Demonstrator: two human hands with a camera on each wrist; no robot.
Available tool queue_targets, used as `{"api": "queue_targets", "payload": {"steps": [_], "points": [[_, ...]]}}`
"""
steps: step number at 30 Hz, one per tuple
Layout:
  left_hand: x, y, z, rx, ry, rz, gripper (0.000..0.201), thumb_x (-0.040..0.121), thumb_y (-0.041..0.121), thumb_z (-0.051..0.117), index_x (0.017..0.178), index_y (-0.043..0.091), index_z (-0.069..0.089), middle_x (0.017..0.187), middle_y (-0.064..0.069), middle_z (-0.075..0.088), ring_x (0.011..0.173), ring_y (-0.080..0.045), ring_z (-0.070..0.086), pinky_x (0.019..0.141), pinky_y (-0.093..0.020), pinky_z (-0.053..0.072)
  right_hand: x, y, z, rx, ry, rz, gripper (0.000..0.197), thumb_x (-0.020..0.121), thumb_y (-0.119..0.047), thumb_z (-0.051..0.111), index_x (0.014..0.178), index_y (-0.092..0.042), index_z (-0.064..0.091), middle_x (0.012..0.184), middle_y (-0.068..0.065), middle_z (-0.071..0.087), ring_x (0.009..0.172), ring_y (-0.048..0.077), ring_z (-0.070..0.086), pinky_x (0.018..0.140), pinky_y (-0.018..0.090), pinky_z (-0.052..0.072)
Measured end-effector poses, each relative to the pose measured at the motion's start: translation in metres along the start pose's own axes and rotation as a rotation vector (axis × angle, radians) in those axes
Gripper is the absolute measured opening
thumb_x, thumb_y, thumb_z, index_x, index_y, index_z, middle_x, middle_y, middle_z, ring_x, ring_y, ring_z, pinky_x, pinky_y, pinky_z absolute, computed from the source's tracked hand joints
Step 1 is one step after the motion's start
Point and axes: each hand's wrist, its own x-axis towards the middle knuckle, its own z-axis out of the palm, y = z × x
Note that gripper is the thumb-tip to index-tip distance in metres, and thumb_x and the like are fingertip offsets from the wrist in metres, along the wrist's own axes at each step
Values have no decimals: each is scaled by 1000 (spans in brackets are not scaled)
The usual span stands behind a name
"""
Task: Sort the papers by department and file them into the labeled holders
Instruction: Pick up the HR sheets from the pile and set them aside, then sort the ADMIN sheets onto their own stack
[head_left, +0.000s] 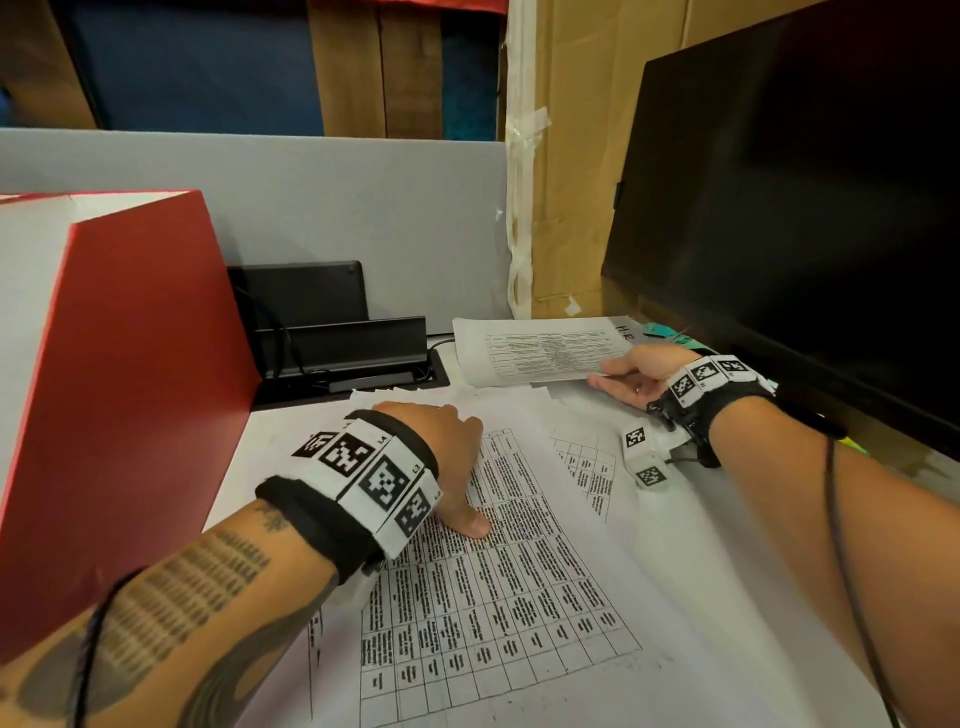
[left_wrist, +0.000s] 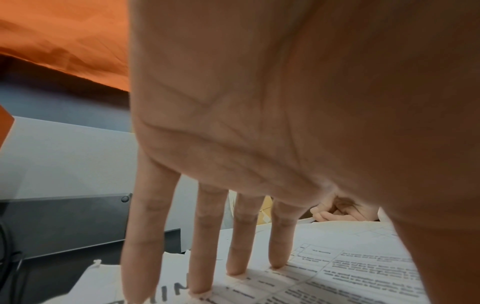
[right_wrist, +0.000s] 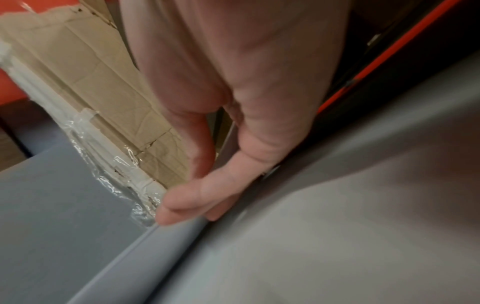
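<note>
Papers (head_left: 519, 571) spread on desk; left hand (head_left: 441, 457) presses flat, fingers straight, at 6 o'clock; right hand (head_left: 639, 374) pinches sheet (head_left: 535, 348) at 1 o'clock

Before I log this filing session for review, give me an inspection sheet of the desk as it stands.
Surface: white desk, mostly under paper.
Job's things: printed table sheets spread flat; one sheet lifted at the back; red holder on the left.
Clutter: black tablet in stand.
Grips: left hand presses straight fingers on the spread sheets; right hand pinches the lifted sheet's edge.
Cables: black leads at the stand.
Surroundings: dark monitor, cardboard, grey partition.
</note>
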Motion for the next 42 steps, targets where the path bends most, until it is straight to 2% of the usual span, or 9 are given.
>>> {"api": "queue_targets", "payload": {"steps": [5,11,14,17,23,29,33,38,42], "points": [[3,-3,2,6,1,9,103,78,70,72,156,20,28,144,0,49,124,-25,56,99,-45,52,-8,1,-2,4,-56,-14,48,88,6,72,132,-11,63,114,15,77,102,35,75,68,39,65],[-10,-33,-12,-196,119,-53,71,91,49,72,152,27,43,153,6,47,137,-20,49,112,-40,41,-59,4,15,-817,105,-280,25,92,-17,76,113,-12,64,61,5,73,48,17,68,41,22,48],[-14,-69,-12,-220,208,-224,51,94,36,71,141,21,58,140,1,60,123,-21,61,98,-34,51,-91,4,32,-1288,83,-462,21,86,-35,80,92,-17,70,78,6,79,70,19,75,59,26,55],[-14,-91,7,-153,106,-338,49,80,49,81,119,20,72,115,2,72,107,-21,69,92,-36,57,-117,12,60,-1446,-13,-549,31,84,-49,79,87,-18,79,88,2,76,85,19,69,79,36,59],[-12,-94,8,-348,261,-461,30,77,35,87,85,15,66,80,0,63,75,-20,62,65,-31,49,-127,36,98,-1603,-135,-451,46,81,-54,81,103,-16,68,96,1,71,84,18,67,71,32,57],[-31,-99,-15,-462,558,-480,50,75,40,88,117,20,72,117,-9,69,104,-35,66,92,-48,58,-128,41,99,-1373,-100,-400,61,75,-45,89,117,-18,55,110,0,63,91,20,66,69,35,58],[-51,-89,-28,-481,689,-288,15,88,32,79,100,24,80,98,-3,75,102,-29,67,95,-46,57,-129,35,94,-1198,-44,-879,74,72,-47,90,134,-28,54,135,-4,52,124,16,49,105,43,44],[-54,-79,-32,-666,754,-179,16,89,31,79,92,17,73,83,1,71,82,-18,66,81,-33,54,-125,26,91,-926,-159,-931,23,77,-32,89,95,-21,81,95,-4,79,90,15,73,85,47,61],[-41,-77,-9,-759,650,-145,32,79,21,89,106,17,72,96,3,75,91,-17,71,90,-36,58,-112,26,86,-873,-145,-915,30,79,-20,87,108,-18,81,101,-6,79,97,15,74,95,47,59]]}}
